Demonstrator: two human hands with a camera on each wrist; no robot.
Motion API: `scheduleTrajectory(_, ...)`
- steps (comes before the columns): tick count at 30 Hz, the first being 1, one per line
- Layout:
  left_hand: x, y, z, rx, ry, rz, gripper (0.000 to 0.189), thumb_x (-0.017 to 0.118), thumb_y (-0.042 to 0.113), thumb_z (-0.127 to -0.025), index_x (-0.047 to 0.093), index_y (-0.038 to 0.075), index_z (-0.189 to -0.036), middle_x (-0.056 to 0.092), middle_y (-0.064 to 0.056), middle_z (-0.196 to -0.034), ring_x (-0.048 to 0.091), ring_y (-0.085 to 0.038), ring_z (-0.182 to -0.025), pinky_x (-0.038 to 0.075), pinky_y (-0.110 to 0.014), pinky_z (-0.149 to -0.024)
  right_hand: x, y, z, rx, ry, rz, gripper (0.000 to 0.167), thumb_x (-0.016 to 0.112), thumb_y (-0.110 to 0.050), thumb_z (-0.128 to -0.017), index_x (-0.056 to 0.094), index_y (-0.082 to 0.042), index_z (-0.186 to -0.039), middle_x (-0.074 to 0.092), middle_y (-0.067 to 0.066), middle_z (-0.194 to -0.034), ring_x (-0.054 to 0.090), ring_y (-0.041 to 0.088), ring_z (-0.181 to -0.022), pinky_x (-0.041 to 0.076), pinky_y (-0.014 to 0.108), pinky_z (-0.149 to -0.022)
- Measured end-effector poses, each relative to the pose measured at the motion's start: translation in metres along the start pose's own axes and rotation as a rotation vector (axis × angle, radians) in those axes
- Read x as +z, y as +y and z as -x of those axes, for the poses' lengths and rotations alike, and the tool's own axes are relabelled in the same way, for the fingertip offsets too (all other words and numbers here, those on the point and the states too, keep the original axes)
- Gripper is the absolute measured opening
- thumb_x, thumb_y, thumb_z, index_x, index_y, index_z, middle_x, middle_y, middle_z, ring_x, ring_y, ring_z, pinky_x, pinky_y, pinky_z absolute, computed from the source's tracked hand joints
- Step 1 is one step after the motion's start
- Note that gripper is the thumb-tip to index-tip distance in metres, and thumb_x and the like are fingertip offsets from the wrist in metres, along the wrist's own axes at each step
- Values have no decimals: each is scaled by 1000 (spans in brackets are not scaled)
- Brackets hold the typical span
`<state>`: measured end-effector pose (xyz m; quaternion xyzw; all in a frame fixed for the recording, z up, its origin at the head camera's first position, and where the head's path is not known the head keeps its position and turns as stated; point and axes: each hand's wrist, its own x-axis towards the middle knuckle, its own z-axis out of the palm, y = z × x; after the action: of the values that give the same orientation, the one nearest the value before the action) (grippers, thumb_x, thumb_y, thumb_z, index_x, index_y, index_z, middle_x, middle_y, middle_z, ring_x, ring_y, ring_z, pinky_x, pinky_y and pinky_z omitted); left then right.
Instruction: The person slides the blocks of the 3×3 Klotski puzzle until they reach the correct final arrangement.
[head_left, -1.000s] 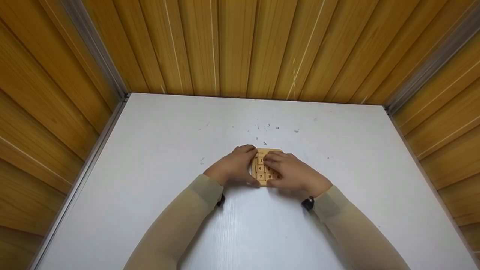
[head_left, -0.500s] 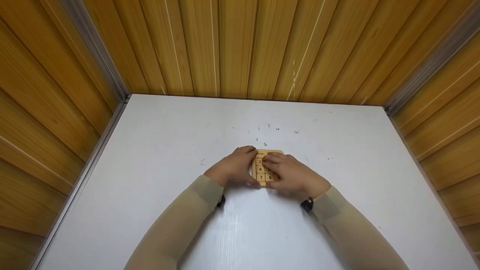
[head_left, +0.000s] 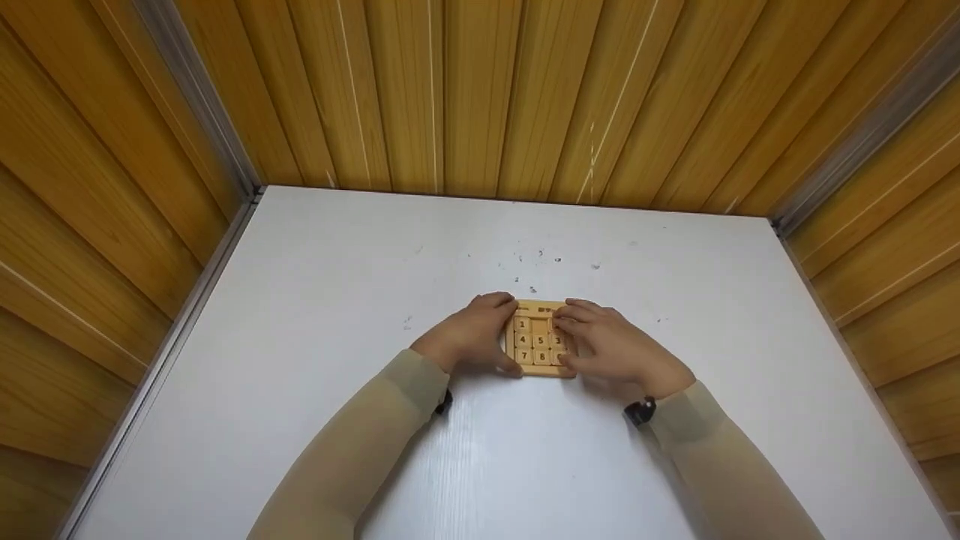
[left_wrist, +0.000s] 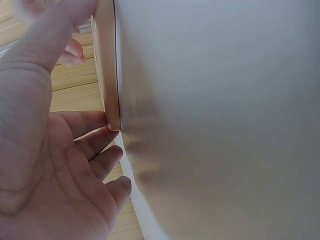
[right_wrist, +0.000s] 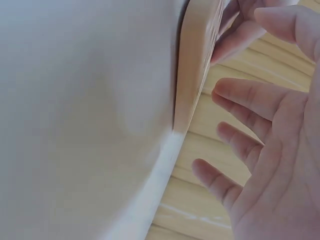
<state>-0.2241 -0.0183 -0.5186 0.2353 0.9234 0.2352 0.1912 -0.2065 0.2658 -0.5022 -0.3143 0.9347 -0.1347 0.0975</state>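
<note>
A wooden number slide puzzle [head_left: 541, 371] lies flat on the white table in the head view. Tiles 1, 4, 5, 7 and 8 show fully, and the slot at the top middle has no tile in it. My left hand [head_left: 471, 334] grips the puzzle's left side, thumb at the near corner and fingers at the far one; the left wrist view shows those fingertips [left_wrist: 114, 134] against the frame's edge. My right hand [head_left: 611, 345] hovers over the right column, its fingertips covering the top right spot. In the right wrist view its fingers [right_wrist: 252, 97] are loosely extended.
The white table [head_left: 360, 255] has several small dark scuff marks beyond the puzzle. Wood-patterned panel walls [head_left: 480, 97] rise at the back and both sides. A dark wrist device [head_left: 640, 411] shows at my right cuff.
My right hand has moved to the right, from the puzzle's middle to its right column, uncovering the tileless top middle slot. My left hand has kept its grip on the left side.
</note>
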Motion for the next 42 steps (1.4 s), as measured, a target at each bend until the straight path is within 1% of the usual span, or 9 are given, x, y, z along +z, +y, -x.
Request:
scheduleTrajectory(4, 0, 0, 1, -6, -5, -3, 124, 100, 51, -85, 30, 10, -180, 27, -3, -189, 22, -25, -178, 27, -41, -146, 2, 5, 5, 14, -2, 6, 70, 74, -44, -102, 63, -6, -160, 57, 11, -173, 39, 41, -171, 34, 69, -139)
scheduleTrajectory(10, 1, -1, 0, -10, -3, 5, 124, 99, 51, -85, 30, 11, -180, 26, -3, -190, 20, -24, -178, 25, -40, -146, 4, 7, 6, 16, -21, 4, 72, 74, -46, -100, 64, -6, -160, 58, 8, -172, 38, 39, -171, 35, 68, -139)
scheduleTrajectory(18, 1, -1, 0, 3, 1, 5, 125, 99, 51, -85, 29, 12, -180, 26, -3, -190, 21, -25, -178, 25, -41, -146, 5, 8, 6, 15, -18, 1, 71, 75, -44, -100, 65, -6, -159, 58, 9, -171, 39, 41, -170, 33, 69, -140)
scheduleTrajectory(24, 1, -1, 1, -12, -5, 10, 125, 99, 51, -85, 29, 14, -181, 25, -1, -190, 20, -24, -178, 26, -41, -146, 7, 8, 6, 20, -24, -14, 72, 75, -45, -100, 64, -6, -160, 57, 9, -172, 38, 41, -171, 30, 68, -141)
scheduleTrajectory(31, 0, -2, 2, 2, -3, 13, 123, 99, 50, -85, 30, 11, -180, 28, -3, -189, 22, -24, -178, 27, -40, -146, 6, 5, 6, 2, -16, -6, 69, 71, -43, -102, 65, -3, -158, 60, 10, -169, 41, 41, -169, 36, 66, -139)
scheduleTrajectory(35, 0, -2, 3, 9, -3, 14, 124, 99, 50, -85, 30, 11, -180, 27, -4, -189, 22, -25, -178, 26, -40, -146, 6, 2, 4, -4, -20, -7, 69, 72, -42, -101, 65, -2, -158, 60, 11, -169, 41, 40, -169, 36, 66, -139)
scheduleTrajectory(42, 0, -3, 3, 1, 3, 8, 124, 99, 50, -85, 30, 11, -180, 27, -3, -189, 22, -24, -178, 27, -40, -146, 6, 0, 2, -13, -28, -4, 74, 72, -44, -101, 63, -1, -160, 58, 12, -171, 41, 40, -169, 36, 67, -138)
